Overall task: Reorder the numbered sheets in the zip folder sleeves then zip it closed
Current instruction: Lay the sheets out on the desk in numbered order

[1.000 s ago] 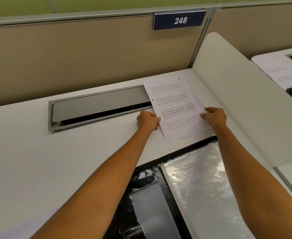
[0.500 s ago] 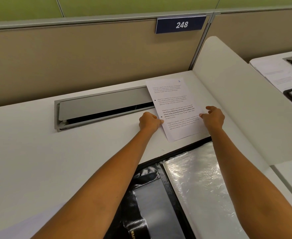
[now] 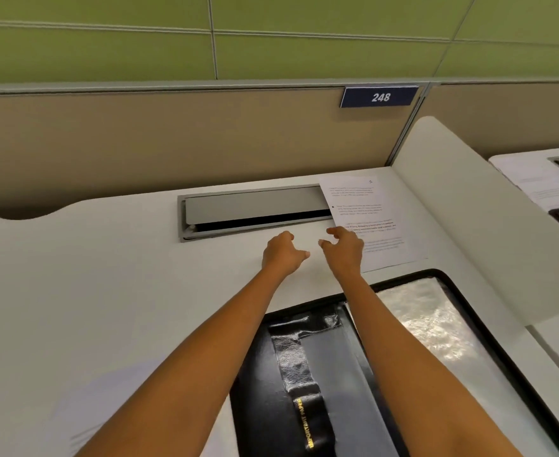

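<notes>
1. Holding nothing in the left hand (image 3: 283, 255) or the right hand (image 3: 344, 253). Keeping both palm-down, fingers loosely curled, close together over the white desk (image 3: 106, 275), just in front of the grey cable tray (image 3: 255, 206).
2. Overlapping the lower left edge of the printed sheet (image 3: 373, 206) with the right hand. Not being able to tell whether touching it or hanging just above.
3. Seeing that sheet lying flat on the desk just beyond the far edge of the zip folder (image 3: 334, 384), with its upper left corner covering the end of the tray. Noting a small handwritten mark in its top right corner, too small for reading.
4. Finding the folder lying open beneath both forearms: black panel with a gold-lettered strap on the left, and a shiny, crinkled clear sleeve (image 3: 429, 328) on the right. Not being able to tell whether anything is inside it.
5. Expecting the sheet to be light, limp and quick to crease, and hard to pick straight off a smooth desk. Probably needing to lift a corner first, then support two opposite edges.
6. Judging the sleeve film slippery and clingy. Likely needing one hand to spread its mouth while the other is feeding paper in squarely.
</notes>
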Demonstrator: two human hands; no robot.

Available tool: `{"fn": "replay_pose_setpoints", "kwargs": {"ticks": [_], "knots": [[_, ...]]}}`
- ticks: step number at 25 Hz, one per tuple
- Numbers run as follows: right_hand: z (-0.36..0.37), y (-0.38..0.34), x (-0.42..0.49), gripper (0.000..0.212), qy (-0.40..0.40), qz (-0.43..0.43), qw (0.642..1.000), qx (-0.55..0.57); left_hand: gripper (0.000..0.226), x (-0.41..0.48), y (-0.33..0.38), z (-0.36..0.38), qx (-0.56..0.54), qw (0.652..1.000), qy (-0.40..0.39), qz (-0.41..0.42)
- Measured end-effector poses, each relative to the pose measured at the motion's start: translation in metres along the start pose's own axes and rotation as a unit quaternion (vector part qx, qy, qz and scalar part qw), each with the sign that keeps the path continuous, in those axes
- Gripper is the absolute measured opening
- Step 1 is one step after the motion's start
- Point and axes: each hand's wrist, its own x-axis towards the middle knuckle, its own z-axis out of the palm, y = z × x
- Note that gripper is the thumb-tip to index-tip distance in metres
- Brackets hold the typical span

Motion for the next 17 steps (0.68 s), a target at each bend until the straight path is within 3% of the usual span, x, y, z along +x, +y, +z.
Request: {"fn": "replay_pose_setpoints", "kwargs": {"ticks": [8, 17], "knots": [[0.074, -0.072, -0.092, 0.033, -0.067, -0.044, 0.996, -0.029, 0.058, -0.049, -0.103, -0.088, -0.004, 0.998, 0.058, -0.025], [0.194, -0.181, -0.219, 0.034, -0.196, -0.078, 0.977, -0.019, 0.054, -0.127, -0.29, -0.236, -0.024, 0.981, 0.142, -0.129]]}}
